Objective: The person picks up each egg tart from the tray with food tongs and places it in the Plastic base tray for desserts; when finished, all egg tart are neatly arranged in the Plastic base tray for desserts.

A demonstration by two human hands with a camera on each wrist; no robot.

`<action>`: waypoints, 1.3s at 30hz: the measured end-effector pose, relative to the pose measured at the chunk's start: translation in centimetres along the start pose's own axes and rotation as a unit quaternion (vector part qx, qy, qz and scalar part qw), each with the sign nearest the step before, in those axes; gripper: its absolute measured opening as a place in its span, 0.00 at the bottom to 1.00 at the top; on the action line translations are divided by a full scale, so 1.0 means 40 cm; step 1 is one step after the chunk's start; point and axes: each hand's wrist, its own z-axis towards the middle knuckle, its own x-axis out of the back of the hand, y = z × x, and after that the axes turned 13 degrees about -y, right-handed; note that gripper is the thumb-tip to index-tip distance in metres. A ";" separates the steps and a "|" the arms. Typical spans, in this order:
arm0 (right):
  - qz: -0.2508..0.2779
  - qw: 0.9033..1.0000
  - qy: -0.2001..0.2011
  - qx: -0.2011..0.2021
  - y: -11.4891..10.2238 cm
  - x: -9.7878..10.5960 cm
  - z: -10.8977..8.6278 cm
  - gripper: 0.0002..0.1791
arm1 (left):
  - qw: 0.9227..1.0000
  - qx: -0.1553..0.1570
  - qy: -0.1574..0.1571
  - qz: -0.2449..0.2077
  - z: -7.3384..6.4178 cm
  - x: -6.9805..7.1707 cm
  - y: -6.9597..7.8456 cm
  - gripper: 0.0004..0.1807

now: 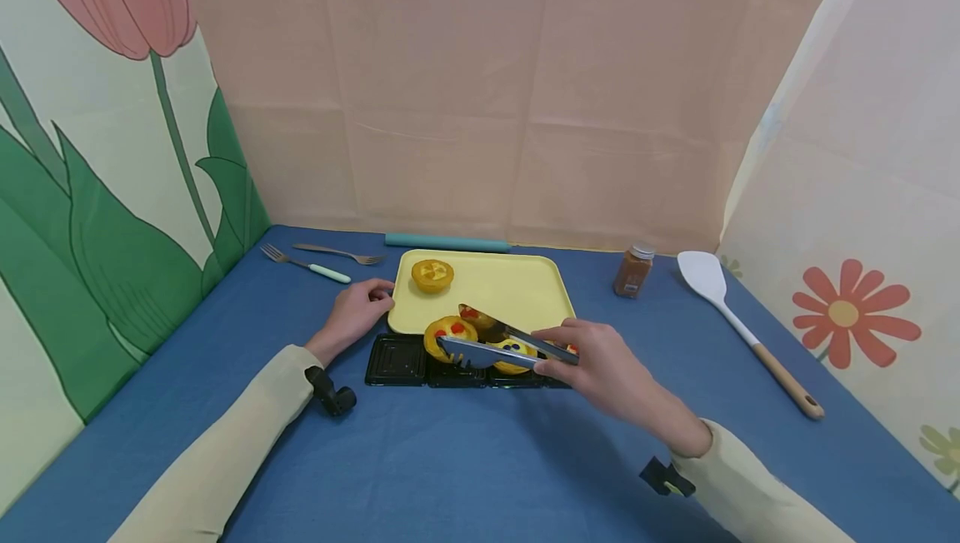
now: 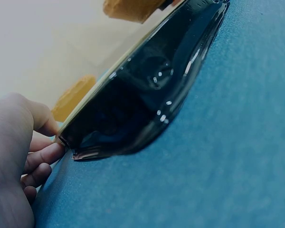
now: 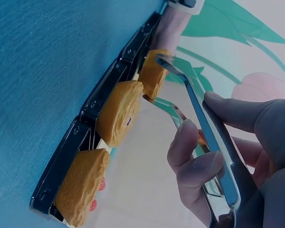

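My right hand (image 1: pixel 600 364) holds metal tongs (image 1: pixel 517 343). The tongs' ends are at an egg tart with red pieces (image 1: pixel 438 343), one on either side in the right wrist view. This tart is over the black compartment container (image 1: pixel 396 360); whether it touches the bottom is hidden. A tart with dark berries (image 1: pixel 512 366) and another tart (image 3: pixel 83 187), mostly behind my right hand in the head view, sit in compartments farther right. My left hand (image 1: pixel 358 310) pinches the left edge of the yellow tray (image 1: pixel 510 285). A plain yellow tart (image 1: pixel 432 276) lies on that tray.
Two forks, one green-handled (image 1: pixel 326 272) and one metal (image 1: pixel 337 253), lie at the back left. Behind the tray is a teal stick-shaped thing (image 1: pixel 447 242). A spice jar (image 1: pixel 633 272) and a white spatula with wooden handle (image 1: pixel 738 322) are on the right.
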 end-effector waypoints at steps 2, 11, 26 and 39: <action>0.000 1.000 -0.002 0.000 -0.001 0.001 -0.001 0.20 | 1.000 0.000 0.000 0.000 -0.001 0.000 0.001 0.23; 0.010 1.000 -0.009 -0.002 0.003 0.000 -0.005 0.21 | 1.000 0.005 0.000 -0.001 -0.002 -0.001 0.003 0.23; 0.025 0.999 -0.028 -0.018 0.011 0.010 -0.003 0.22 | 1.000 0.005 0.004 0.002 0.001 -0.002 0.000 0.23; 0.027 0.999 -0.011 -0.031 0.010 0.030 0.000 0.24 | 1.000 -0.001 0.004 0.003 -0.005 0.000 0.009 0.23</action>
